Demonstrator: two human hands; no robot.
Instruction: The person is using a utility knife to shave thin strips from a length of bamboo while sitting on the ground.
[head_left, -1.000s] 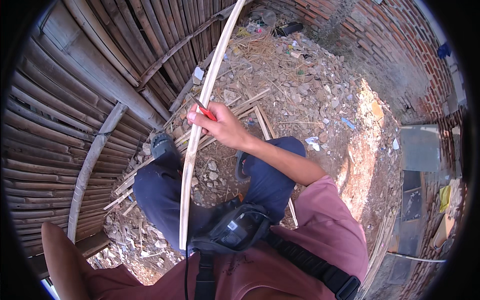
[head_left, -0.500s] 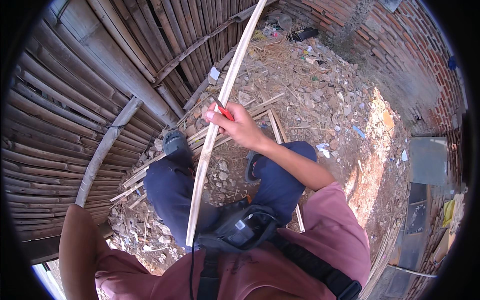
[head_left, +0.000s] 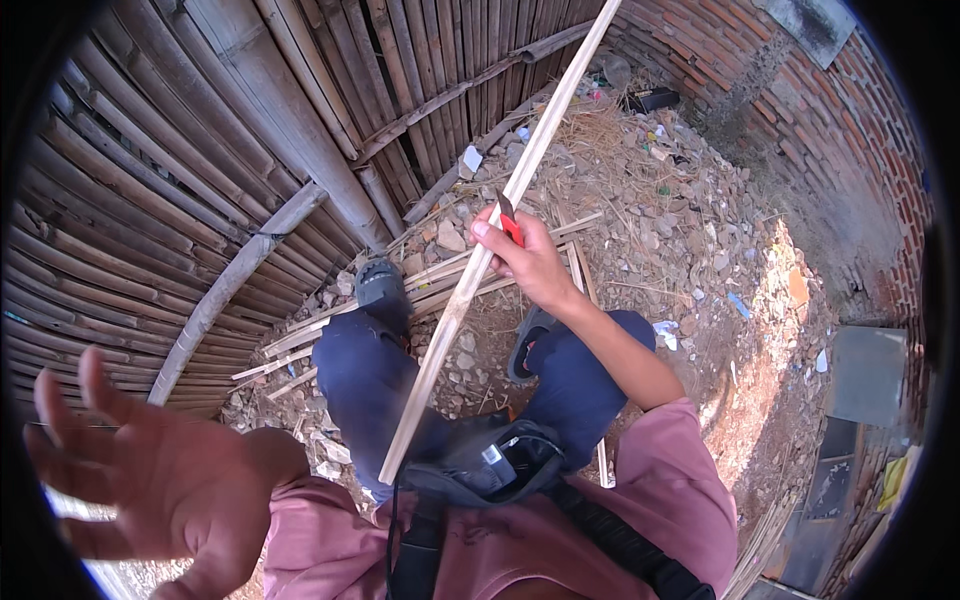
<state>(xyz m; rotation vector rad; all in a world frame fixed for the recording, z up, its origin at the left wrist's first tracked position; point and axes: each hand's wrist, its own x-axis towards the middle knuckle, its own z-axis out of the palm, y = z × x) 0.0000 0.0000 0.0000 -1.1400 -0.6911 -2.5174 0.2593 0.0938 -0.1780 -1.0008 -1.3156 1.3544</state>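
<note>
A long, pale wooden strip point(head_left: 445, 340) slants from my lap up past the top edge of the view. My right hand point(head_left: 535, 265) is closed around it near the middle, thumb on top. In that same grip is a small knife with a red handle point(head_left: 511, 229), its dark blade pointing up and lying against the strip. My left hand point(head_left: 160, 480) is raised close at the lower left, fingers spread, with nothing in it. It is apart from the strip.
More pale strips point(head_left: 430, 290) lie on the rubble ground by my sandalled feet. A bamboo wall point(head_left: 130, 230) rises on the left, a brick wall point(head_left: 850, 130) on the right. An unzipped black waist bag point(head_left: 500, 460) sits at my lap. A grey panel point(head_left: 868, 375) leans at the right.
My left hand has come up into view with its fingers spread; before, only the bent arm showed. The whole view has shifted. My right hand keeps its grip on strip and knife.
</note>
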